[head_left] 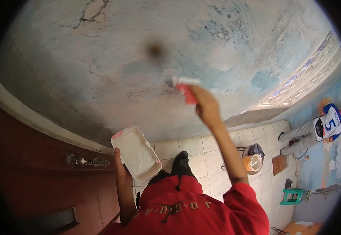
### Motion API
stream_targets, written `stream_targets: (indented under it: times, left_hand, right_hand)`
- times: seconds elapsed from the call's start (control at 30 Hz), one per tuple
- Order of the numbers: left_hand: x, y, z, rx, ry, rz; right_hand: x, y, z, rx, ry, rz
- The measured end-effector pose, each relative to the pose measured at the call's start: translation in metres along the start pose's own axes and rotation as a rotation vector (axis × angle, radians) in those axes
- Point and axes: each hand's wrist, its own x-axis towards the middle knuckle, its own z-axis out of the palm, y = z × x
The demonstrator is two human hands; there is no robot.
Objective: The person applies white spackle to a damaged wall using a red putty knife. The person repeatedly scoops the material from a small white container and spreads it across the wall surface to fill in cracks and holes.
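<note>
My left hand (121,166) grips a white rectangular tray (117,138) by its near left edge, thumb over the rim. Smooth white paste (141,154) coats the inside of the tray, and pink marks show on its rim. Out in front, my right hand (207,105) is closed on a red putty scraper (189,94) with white paste along its far edge. The scraper is at the patchy blue-grey wall (139,78); whether its edge touches the surface, I cannot tell. Dark cracks and rough stains mark the wall around it.
A reddish-brown door (29,168) with a metal handle (87,161) stands on my left. On the tiled floor (207,160) to the right are an orange-and-white bucket (252,163) and a dark bag (254,150). Farther right, another person (329,123) stands beyond a green stool (292,196).
</note>
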Motion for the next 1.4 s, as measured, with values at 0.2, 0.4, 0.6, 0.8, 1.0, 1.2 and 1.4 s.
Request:
stream_targets:
  times: [0.2, 0.4, 0.6, 0.8, 1.0, 1.2, 1.4]
  left_hand:
    - [0.006, -0.001, 0.006, 0.025, -0.034, -0.052]
    - [0.007, -0.003, 0.017, -0.001, -0.109, -0.082]
    - [0.004, 0.001, 0.013, 0.007, -0.064, -0.079]
    - [0.020, -0.014, 0.014, 0.029, -0.109, -0.040]
    - [0.022, -0.017, 0.019, 0.016, -0.058, -0.057]
    - [0.019, -0.016, 0.021, -0.014, -0.083, -0.073]
    - [0.023, -0.023, 0.019, 0.016, -0.082, -0.066]
  right_hand:
    - [0.079, 0.036, -0.079, -0.350, 0.244, -0.105]
    - [-0.102, 0.085, 0.040, -0.194, -0.221, 0.126]
    - [-0.064, 0.057, -0.001, -0.039, 0.049, 0.090]
    - [-0.017, 0.073, 0.013, -0.346, 0.050, 0.031]
    - [-0.140, 0.074, 0.085, -0.172, -0.246, 0.194]
    - [-0.020, 0.048, -0.025, -0.068, 0.149, 0.005]
    - [0.005, 0.050, -0.025, -0.272, 0.097, -0.038]
